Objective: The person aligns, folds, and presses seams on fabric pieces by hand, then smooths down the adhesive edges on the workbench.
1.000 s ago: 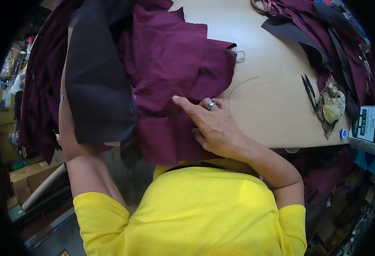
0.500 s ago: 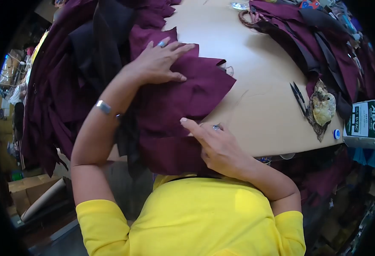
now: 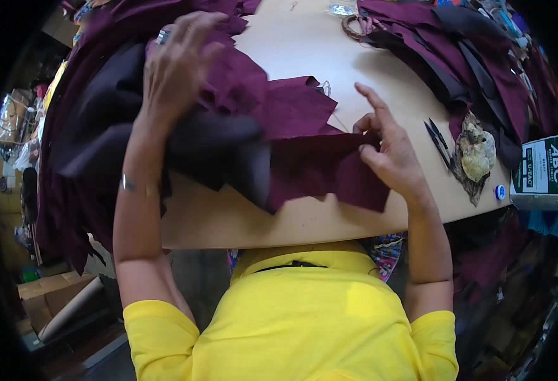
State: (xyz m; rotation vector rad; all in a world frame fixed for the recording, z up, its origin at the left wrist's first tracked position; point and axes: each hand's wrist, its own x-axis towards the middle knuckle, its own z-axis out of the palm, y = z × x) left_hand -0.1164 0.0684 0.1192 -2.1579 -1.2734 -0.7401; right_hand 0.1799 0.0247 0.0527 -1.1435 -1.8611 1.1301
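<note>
A maroon fabric piece (image 3: 329, 166) lies partly folded across the front of the table. My right hand (image 3: 387, 149) pinches its upper right edge between thumb and fingers, with the index finger pointing up. Over the cloth pile on the left is my left hand (image 3: 178, 73), blurred, its fingers and thumb apart and nothing seen in them. Below that hand, a dark, nearly black cloth (image 3: 218, 149) is smeared by motion next to the maroon piece. More maroon pieces with jagged edges (image 3: 301, 105) lie flat behind.
Thread snips (image 3: 440, 143) lie at the right beside a yellowish lump on a ragged scrap (image 3: 477, 155). Nearby are a small blue cap (image 3: 499, 192) and a green-and-white ABC can (image 3: 539, 174). Maroon and dark cloth (image 3: 444, 57) covers the back right, by a coiled ring (image 3: 355, 28).
My left hand has lifted off the maroon cloth and moved up and left. The right hand has moved up and right, now gripping a fabric edge. Cloth has shifted, baring the table's front.
</note>
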